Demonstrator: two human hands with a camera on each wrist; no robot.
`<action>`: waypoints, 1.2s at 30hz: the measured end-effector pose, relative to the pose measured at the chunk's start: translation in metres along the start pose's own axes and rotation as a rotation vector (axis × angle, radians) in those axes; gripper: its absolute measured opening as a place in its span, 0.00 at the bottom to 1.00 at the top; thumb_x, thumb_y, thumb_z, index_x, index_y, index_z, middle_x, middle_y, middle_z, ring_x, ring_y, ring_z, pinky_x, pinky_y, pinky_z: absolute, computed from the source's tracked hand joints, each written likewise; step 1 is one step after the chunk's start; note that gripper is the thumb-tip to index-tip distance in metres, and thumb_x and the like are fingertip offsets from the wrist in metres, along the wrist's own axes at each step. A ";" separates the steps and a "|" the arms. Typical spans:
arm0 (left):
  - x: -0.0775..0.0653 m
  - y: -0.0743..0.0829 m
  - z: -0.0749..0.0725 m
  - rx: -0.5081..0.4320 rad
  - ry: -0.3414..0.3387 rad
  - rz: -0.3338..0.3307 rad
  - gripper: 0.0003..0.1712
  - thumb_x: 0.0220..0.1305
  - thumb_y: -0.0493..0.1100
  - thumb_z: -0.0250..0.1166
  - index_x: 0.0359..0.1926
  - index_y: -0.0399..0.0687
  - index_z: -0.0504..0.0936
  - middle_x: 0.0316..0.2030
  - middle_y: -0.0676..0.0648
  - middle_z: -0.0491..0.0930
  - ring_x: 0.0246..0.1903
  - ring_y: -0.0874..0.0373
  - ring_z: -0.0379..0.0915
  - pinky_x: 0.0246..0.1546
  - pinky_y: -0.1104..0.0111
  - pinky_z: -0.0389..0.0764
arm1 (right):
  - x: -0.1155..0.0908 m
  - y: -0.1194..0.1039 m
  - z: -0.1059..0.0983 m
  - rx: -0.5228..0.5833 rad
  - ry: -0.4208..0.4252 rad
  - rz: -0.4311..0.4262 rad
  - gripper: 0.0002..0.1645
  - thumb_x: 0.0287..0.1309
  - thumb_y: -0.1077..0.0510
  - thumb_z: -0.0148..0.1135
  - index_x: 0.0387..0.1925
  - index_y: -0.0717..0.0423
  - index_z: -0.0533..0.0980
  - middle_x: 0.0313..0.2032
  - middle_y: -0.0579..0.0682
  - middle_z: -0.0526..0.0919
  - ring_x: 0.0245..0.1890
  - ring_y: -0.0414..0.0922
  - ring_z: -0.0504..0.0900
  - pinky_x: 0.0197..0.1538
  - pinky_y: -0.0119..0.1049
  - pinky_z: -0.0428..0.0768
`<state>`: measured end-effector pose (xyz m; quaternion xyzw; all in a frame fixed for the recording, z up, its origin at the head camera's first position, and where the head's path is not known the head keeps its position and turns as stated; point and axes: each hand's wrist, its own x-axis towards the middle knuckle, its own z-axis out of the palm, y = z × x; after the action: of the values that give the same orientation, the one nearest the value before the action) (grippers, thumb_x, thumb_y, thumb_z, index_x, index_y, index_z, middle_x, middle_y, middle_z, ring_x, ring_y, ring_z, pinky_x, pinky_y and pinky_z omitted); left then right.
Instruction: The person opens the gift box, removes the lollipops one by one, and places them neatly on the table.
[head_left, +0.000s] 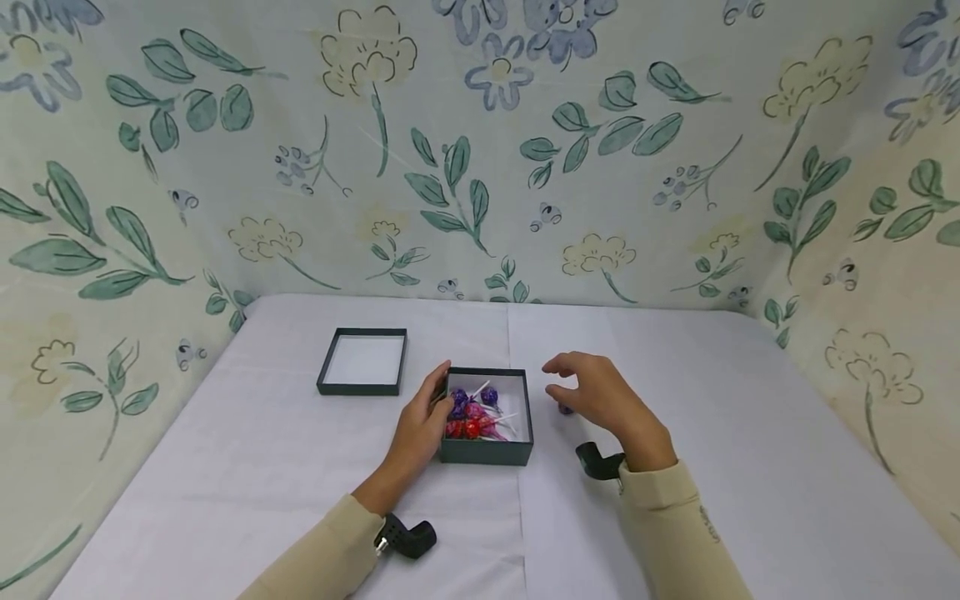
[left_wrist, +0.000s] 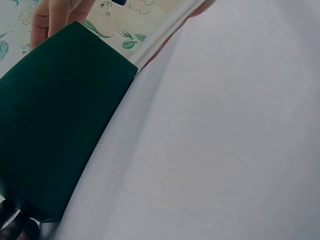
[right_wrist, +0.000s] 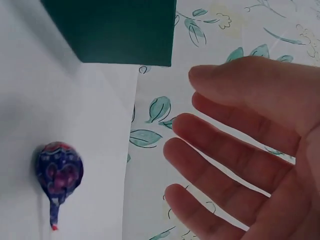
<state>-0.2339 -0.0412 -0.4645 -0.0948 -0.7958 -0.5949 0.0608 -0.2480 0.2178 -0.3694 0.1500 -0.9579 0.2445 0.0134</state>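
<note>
A dark green box (head_left: 486,452) with a white inside holds several lollipops (head_left: 472,417) in purple, pink and red wrappers. My left hand (head_left: 418,423) grips the box's left wall, thumb over the rim. In the left wrist view the green wall (left_wrist: 65,110) fills the left side. To the right of the box hovers my right hand (head_left: 600,395), fingers spread and thumb apart, holding nothing. Below it a purple-wrapped lollipop (right_wrist: 59,170) lies on the white cloth, away from the fingers in the right wrist view.
A shallow dark green box lid (head_left: 362,390), white inside, lies at the back left of the white-covered table (head_left: 225,467). Floral cloth (head_left: 450,208) hangs behind and at both sides. Each wrist wears a black camera (head_left: 408,537).
</note>
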 end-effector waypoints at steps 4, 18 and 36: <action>0.001 0.002 -0.001 0.003 0.009 0.003 0.30 0.71 0.43 0.50 0.71 0.72 0.59 0.69 0.51 0.62 0.68 0.53 0.57 0.66 0.55 0.60 | 0.001 -0.014 -0.002 0.010 0.044 -0.037 0.17 0.58 0.57 0.66 0.50 0.54 0.81 0.50 0.52 0.82 0.53 0.53 0.77 0.54 0.51 0.77; 0.000 0.000 -0.006 0.003 0.000 0.024 0.29 0.72 0.43 0.48 0.71 0.68 0.60 0.68 0.50 0.64 0.68 0.54 0.58 0.67 0.55 0.60 | 0.014 -0.053 0.022 0.111 0.077 -0.232 0.14 0.56 0.59 0.67 0.46 0.54 0.82 0.47 0.48 0.84 0.51 0.47 0.80 0.55 0.47 0.77; -0.003 0.001 -0.003 0.013 0.007 0.036 0.28 0.72 0.43 0.48 0.71 0.57 0.62 0.67 0.49 0.66 0.67 0.56 0.60 0.66 0.54 0.61 | 0.031 -0.071 0.070 0.165 -0.007 -0.309 0.12 0.57 0.61 0.65 0.45 0.56 0.81 0.44 0.50 0.84 0.45 0.46 0.82 0.50 0.44 0.80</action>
<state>-0.2312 -0.0440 -0.4634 -0.1064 -0.7977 -0.5889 0.0749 -0.2537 0.1166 -0.3949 0.2969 -0.9002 0.3167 0.0350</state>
